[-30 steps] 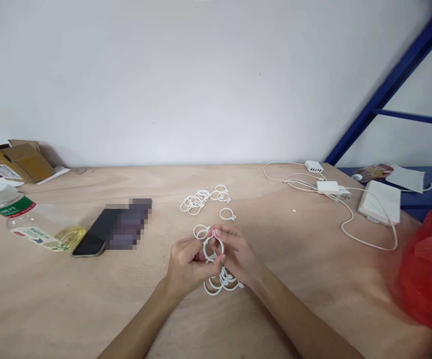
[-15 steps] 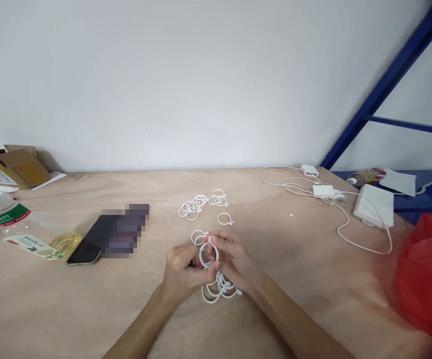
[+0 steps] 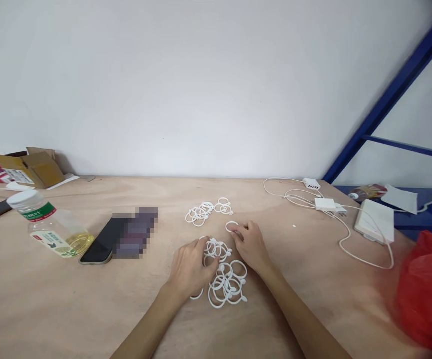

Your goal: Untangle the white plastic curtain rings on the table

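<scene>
A chain of linked white plastic rings point(image 3: 226, 281) lies on the wooden table point(image 3: 51, 294) between my hands. My left hand point(image 3: 191, 269) rests at the chain's upper left end with its fingers curled onto the rings there. My right hand point(image 3: 252, 246) has reached forward, and its fingertips pinch a single loose white ring point(image 3: 231, 227). Farther back lies a pile of loose white rings point(image 3: 208, 210).
A clear bottle with yellow liquid point(image 3: 51, 227) and a dark phone point(image 3: 102, 243) lie at the left. An open cardboard box point(image 3: 29, 167) sits far left. White chargers and cables point(image 3: 331, 207), a white box point(image 3: 375, 220) and a red bag point(image 3: 427, 289) are at the right.
Both hands held one ring up together; now the linked rings lie on the table, the left hand stays on them, and the right hand has reached forward to a loose ring.
</scene>
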Motion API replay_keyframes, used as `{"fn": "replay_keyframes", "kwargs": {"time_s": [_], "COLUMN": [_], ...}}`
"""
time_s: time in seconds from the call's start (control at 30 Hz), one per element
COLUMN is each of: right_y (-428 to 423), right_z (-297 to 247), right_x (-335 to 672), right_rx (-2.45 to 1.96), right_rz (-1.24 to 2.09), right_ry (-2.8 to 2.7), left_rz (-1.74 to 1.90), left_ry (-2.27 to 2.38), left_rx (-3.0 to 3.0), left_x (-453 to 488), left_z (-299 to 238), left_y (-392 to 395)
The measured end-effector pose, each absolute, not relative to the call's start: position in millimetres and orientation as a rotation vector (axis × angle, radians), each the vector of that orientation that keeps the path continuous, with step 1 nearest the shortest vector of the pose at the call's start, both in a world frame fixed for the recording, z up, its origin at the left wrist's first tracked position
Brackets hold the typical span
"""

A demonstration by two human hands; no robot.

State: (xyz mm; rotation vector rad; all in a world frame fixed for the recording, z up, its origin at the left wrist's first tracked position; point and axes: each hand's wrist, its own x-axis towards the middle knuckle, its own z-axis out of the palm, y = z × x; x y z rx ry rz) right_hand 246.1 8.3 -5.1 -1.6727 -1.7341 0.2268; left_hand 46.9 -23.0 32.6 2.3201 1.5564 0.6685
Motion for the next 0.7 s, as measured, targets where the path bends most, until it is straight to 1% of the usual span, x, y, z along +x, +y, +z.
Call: {"fn": "replay_keyframes", "kwargs": {"time_s": [0.07, 0.13, 0.23, 0.3, 0.4, 0.5, 0.6, 0.7], "right_y": [6, 1, -11, -18, -24, -24, -23, -24], "right_z": [0, 9, 28, 39, 45, 41, 33, 30], "right_x": [242, 236, 226, 221, 217, 216, 214, 209], "right_rx": [-1.584, -1.453, -1.219, -1.112, -1.044, -1.025, -1.016, -0.977], "right_rz": [0.364, 0.598, 0.865, 0.923, 0.954, 1.030, 1.192, 1.271], "right_ry": [-1.652, -1.588, -1.653, -1.729, -1.716, -1.506, -1.183, -1.089], "left_rz": [0.750, 0.881, 1.079, 1.141, 1.107, 1.032, 1.040, 1.046], "left_ry": [1.534, 1.460, 1.289, 1.204, 1.143, 1.078, 0.951, 0.915], "left_rx": [2.253, 2.146, 1.912, 1.760, 1.583, 1.416, 1.286, 1.260], "left_x": [47, 47, 49, 50, 50, 50, 50, 52], "left_z": [30, 29, 28, 28, 28, 28, 30, 32], "left_y": [-22, -21, -19, -17, -13, -10, -9, -13]}}
